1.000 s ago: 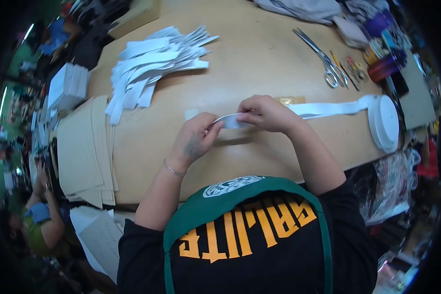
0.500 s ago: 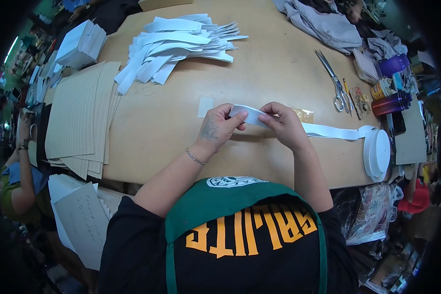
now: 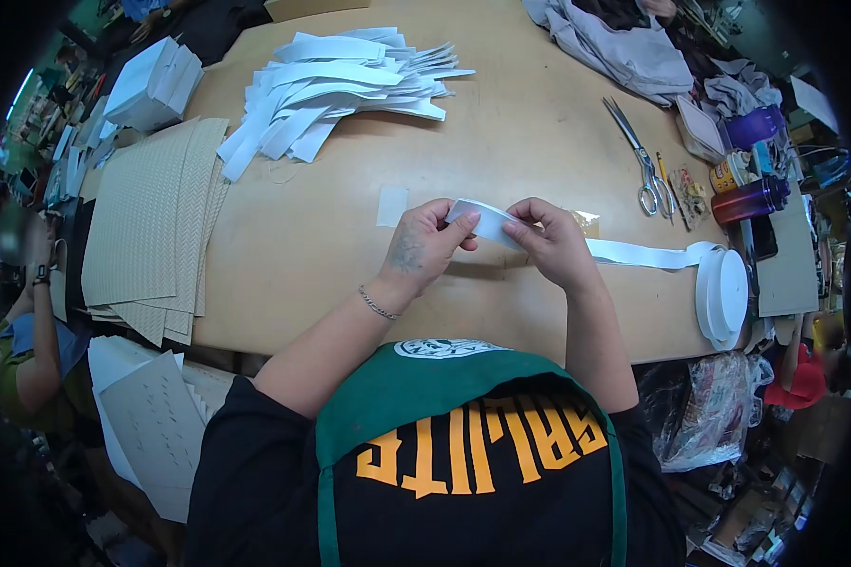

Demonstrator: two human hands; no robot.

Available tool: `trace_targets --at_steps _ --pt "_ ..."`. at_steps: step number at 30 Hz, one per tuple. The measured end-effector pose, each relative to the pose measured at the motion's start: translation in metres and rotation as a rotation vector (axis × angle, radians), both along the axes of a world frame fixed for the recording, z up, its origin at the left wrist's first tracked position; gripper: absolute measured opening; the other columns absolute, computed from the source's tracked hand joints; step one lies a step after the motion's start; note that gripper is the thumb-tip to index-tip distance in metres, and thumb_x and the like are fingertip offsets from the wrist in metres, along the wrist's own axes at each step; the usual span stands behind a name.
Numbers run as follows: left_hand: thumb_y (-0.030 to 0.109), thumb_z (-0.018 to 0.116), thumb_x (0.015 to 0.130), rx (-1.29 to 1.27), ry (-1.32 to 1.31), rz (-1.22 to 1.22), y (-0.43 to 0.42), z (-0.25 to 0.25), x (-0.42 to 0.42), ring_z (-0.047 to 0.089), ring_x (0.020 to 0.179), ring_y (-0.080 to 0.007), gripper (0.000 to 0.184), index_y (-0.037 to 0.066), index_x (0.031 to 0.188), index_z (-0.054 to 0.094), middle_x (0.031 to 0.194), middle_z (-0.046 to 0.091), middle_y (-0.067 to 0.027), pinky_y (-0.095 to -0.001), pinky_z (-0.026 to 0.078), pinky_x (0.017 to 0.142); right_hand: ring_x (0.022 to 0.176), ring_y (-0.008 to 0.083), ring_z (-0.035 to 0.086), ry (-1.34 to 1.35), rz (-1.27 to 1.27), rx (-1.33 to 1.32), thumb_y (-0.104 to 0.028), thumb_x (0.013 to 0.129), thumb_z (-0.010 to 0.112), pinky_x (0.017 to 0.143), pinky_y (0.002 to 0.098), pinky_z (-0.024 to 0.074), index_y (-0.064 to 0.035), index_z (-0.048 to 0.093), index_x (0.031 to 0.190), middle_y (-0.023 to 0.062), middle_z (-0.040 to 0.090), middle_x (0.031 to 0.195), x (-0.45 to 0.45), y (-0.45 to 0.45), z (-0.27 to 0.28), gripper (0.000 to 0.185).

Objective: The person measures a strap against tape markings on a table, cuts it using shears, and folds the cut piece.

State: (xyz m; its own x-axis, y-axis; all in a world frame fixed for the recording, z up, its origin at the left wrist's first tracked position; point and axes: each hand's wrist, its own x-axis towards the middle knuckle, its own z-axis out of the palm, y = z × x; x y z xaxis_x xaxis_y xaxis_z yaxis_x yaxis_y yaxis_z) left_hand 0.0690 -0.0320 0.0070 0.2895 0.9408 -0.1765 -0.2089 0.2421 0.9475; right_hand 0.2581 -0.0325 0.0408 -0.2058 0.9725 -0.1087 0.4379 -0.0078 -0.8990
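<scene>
A white elastic-like band (image 3: 491,221) stretches between my two hands above the table, slightly bowed. My left hand (image 3: 424,243) pinches one end between thumb and fingers. My right hand (image 3: 552,242) pinches it farther along, thumb on top. Beyond the right hand, the white strip (image 3: 648,254) runs over the table to a white roll (image 3: 725,299) at the right edge. A small pale rectangular card (image 3: 392,206) lies just beyond my left hand. Behind my right hand is a small golden patch (image 3: 586,223), partly hidden.
White cut strips (image 3: 350,85) are heaped at the back left, near patterned sheets (image 3: 142,227) and a white stack (image 3: 153,85). Scissors (image 3: 645,161), a pencil (image 3: 666,180) and a purple-red bottle (image 3: 752,199) lie right. Another person's arm (image 3: 43,331) shows far left.
Both hands keep their pinch on the white band, with hardly any shift. The whole view has slid slightly, and the other person's arm at far left has moved a little.
</scene>
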Motion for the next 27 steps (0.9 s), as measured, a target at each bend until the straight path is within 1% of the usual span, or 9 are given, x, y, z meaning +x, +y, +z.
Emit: trace_targets --at_steps 3,6,10,13,14,17,20,23,27 --pt "0.025 0.062 0.089 0.016 0.047 0.017 -0.001 0.004 0.001 0.056 0.066 -0.0057 0.026 0.000 0.094 0.065 0.080 0.063 -0.0009 -0.0190 0.046 0.064 0.075 0.0138 0.058 -0.010 -0.006 -0.019 -0.010 0.085 0.062 0.071 0.0287 0.0465 0.0022 0.061 0.091 0.0070 0.063 0.080 0.000 0.000 -0.003 0.014" --pt "0.024 0.060 0.089 0.034 0.054 0.058 -0.002 -0.001 0.001 0.056 0.060 -0.0043 0.025 0.000 0.092 0.067 0.071 0.061 0.0005 -0.0185 0.044 0.056 0.077 0.0150 0.059 -0.016 0.003 -0.043 -0.012 0.085 0.062 0.072 0.0294 0.0470 0.0022 0.061 0.092 0.0076 0.063 0.081 0.000 0.002 -0.004 0.016" --pt "0.026 0.062 0.088 -0.072 0.061 0.080 0.000 -0.003 -0.003 0.054 0.061 -0.0057 0.025 0.001 0.089 0.067 0.075 0.060 0.0002 -0.0188 0.044 0.060 0.079 0.0124 0.057 -0.028 0.056 0.035 -0.013 0.086 0.063 0.073 0.0275 0.0463 0.0024 0.062 0.094 0.0057 0.063 0.083 -0.008 0.010 -0.004 0.018" --pt "0.025 0.062 0.088 -0.138 0.043 0.135 0.002 -0.007 -0.004 0.051 0.058 -0.0057 0.023 0.002 0.089 0.067 0.072 0.059 0.0004 -0.0181 0.042 0.055 0.083 0.0183 0.062 -0.031 0.097 0.096 -0.018 0.084 0.064 0.078 0.0311 0.0478 0.0017 0.063 0.099 0.0106 0.066 0.088 -0.024 0.025 -0.012 0.024" --pt "0.024 0.062 0.088 -0.160 0.015 0.159 0.003 -0.010 -0.004 0.050 0.056 -0.0055 0.023 0.002 0.088 0.067 0.071 0.058 0.0004 -0.0179 0.041 0.054 0.084 0.0187 0.062 -0.049 0.133 0.036 -0.018 0.084 0.064 0.077 0.0308 0.0479 0.0018 0.063 0.100 0.0117 0.066 0.091 -0.029 0.030 -0.011 0.026" --pt "0.024 0.062 0.088 -0.238 -0.001 0.208 0.005 -0.013 -0.007 0.047 0.053 -0.0050 0.022 0.003 0.085 0.066 0.069 0.058 0.0003 -0.0172 0.038 0.051 0.084 0.0199 0.063 -0.015 0.158 -0.117 -0.019 0.083 0.065 0.077 0.0306 0.0480 0.0014 0.064 0.098 0.0123 0.066 0.090 -0.036 0.043 -0.022 0.025" --pt "0.024 0.062 0.088 -0.286 -0.009 0.260 0.004 -0.014 -0.010 0.045 0.051 -0.0044 0.021 0.004 0.083 0.066 0.068 0.058 0.0003 -0.0170 0.036 0.048 0.083 0.0214 0.063 0.014 0.166 -0.128 -0.020 0.083 0.065 0.076 0.0313 0.0481 0.0004 0.065 0.096 0.0132 0.066 0.087 -0.040 0.048 -0.032 0.024" --pt "0.024 0.063 0.087 -0.272 -0.008 0.278 0.002 -0.017 -0.011 0.045 0.050 -0.0039 0.021 0.004 0.083 0.066 0.067 0.058 0.0004 -0.0165 0.035 0.047 0.081 0.0222 0.063 -0.067 0.174 -0.023 -0.019 0.082 0.066 0.075 0.0319 0.0483 -0.0008 0.066 0.095 0.0137 0.066 0.085 -0.043 0.047 -0.028 0.023" --pt "0.024 0.064 0.087 -0.265 0.047 0.259 0.003 -0.015 -0.010 0.044 0.048 -0.0034 0.022 0.003 0.083 0.066 0.067 0.057 0.0001 -0.0158 0.034 0.044 0.081 0.0236 0.064 -0.091 0.188 -0.060 -0.019 0.080 0.066 0.075 0.0328 0.0485 -0.0008 0.066 0.096 0.0147 0.066 0.087 -0.042 0.047 -0.026 0.024"
